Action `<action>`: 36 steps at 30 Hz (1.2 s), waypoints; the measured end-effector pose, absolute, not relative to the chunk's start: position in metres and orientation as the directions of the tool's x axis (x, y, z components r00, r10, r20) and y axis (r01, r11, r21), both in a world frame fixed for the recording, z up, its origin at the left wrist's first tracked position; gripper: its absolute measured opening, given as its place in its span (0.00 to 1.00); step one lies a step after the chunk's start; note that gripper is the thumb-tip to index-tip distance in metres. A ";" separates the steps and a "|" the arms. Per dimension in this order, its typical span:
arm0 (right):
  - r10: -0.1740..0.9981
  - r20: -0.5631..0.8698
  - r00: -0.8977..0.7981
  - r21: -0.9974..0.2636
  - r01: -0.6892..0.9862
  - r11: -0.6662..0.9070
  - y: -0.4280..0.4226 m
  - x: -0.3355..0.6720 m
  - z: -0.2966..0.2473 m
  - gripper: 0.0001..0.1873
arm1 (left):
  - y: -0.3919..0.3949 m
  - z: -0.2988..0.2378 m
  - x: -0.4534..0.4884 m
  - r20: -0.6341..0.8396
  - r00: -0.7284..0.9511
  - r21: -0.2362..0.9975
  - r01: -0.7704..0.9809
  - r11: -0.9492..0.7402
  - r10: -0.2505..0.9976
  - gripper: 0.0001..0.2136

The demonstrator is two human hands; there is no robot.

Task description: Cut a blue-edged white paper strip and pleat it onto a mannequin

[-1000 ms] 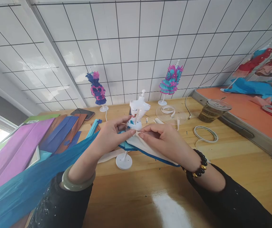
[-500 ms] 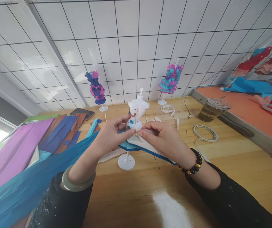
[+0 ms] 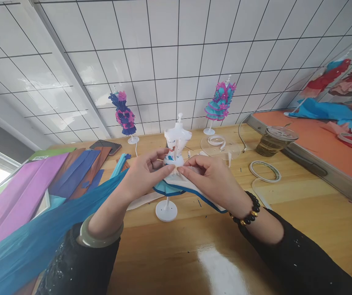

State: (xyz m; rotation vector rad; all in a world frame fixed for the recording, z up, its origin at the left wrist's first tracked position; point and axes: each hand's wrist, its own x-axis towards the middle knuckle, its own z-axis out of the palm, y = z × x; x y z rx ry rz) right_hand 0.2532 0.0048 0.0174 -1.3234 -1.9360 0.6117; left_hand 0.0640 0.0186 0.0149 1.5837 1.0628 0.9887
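A small white mannequin [image 3: 178, 134] stands on a round white base [image 3: 166, 210] in front of me, with patches of blue and red on its torso. Around its waist hangs a pale strip with a blue edge [image 3: 205, 197], over light-blue material. My left hand [image 3: 147, 172] is at the mannequin's left side, thumb at the waist and index finger curled near the torso; its thumb touches the strip's top edge. My right hand [image 3: 208, 174] pinches the strip at the waist between thumb and fingers. Long blue crepe paper [image 3: 56, 229] runs beneath my left forearm.
Two dressed mannequins [image 3: 123, 116] stand by the tiled wall. Folded coloured paper [image 3: 71, 174] and a phone [image 3: 105, 146] lie left. A tape roll [image 3: 265, 172], a lidded cup [image 3: 276, 141] and a clear dish with white tape [image 3: 219, 143] are right, beside an orange raised surface [image 3: 317, 139].
The mannequin's base has shifted slightly right and its top slightly left. My thumbs have parted a little at the waist, and the strip's blue edge now hangs in a wavier line.
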 end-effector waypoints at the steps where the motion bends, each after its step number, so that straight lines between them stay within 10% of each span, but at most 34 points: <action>1: 0.930 0.286 -0.231 -0.711 0.600 0.368 0.004 0.253 0.017 0.12 | 0.019 0.015 0.065 0.110 0.289 0.969 0.183 -0.168 0.951 0.23; 17: 0.874 0.434 -0.220 -0.675 0.563 0.477 0.006 0.255 0.014 0.12 | 0.022 0.017 0.067 0.143 0.236 0.980 0.102 -0.171 0.961 0.21; 24: 0.533 0.656 -0.534 -0.197 0.561 0.804 -0.008 0.247 0.023 0.08 | 0.023 0.016 0.064 0.108 0.166 0.986 0.112 -0.127 0.980 0.22; 36: 0.167 0.770 -0.616 0.305 0.585 0.751 -0.009 0.237 0.015 0.07 | 0.021 0.017 0.063 0.105 0.186 0.983 0.130 -0.130 0.977 0.22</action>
